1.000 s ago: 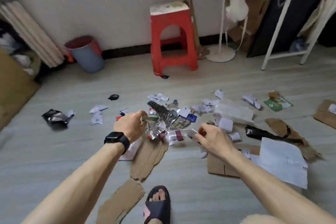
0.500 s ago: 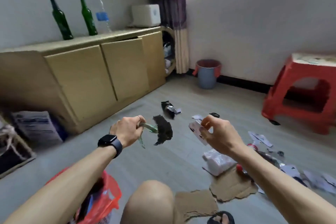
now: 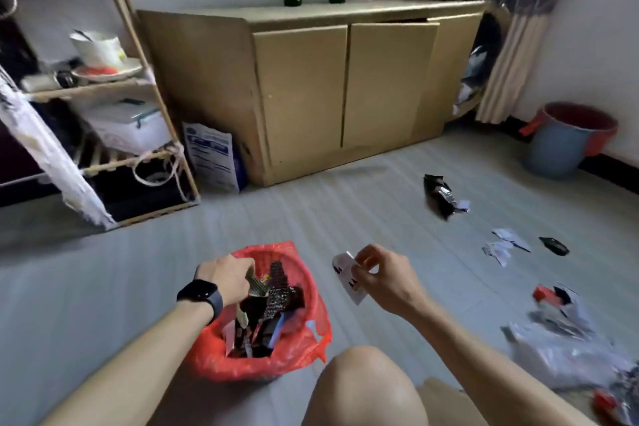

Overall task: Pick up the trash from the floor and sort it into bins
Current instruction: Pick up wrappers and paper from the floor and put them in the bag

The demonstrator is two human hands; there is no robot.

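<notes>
— Your hands: what's in them?
— My left hand [image 3: 226, 275] grips a greenish wrapper [image 3: 256, 284], fingers curled round it, right over the mouth of the red-bagged bin [image 3: 304, 351]. My right hand [image 3: 383, 278] pinches a white paper scrap [image 3: 345, 278] between thumb and fingertips, in the air at the bin's three o'clock, apart from it.
— Where's that bin?
— On the floor at my eleven o'clock, just ahead of my bare knee [image 3: 363, 387]. It holds dark wrappers and bits of paper.
— And the trash on the floor?
— A black foil wrapper [image 3: 441, 195] lies at one o'clock, paper scraps [image 3: 501, 247] at two, and a blurred heap of plastic [image 3: 560, 346] at three. A blue bin [image 3: 560, 149] with a red liner stands far off at two o'clock, by the wall.
</notes>
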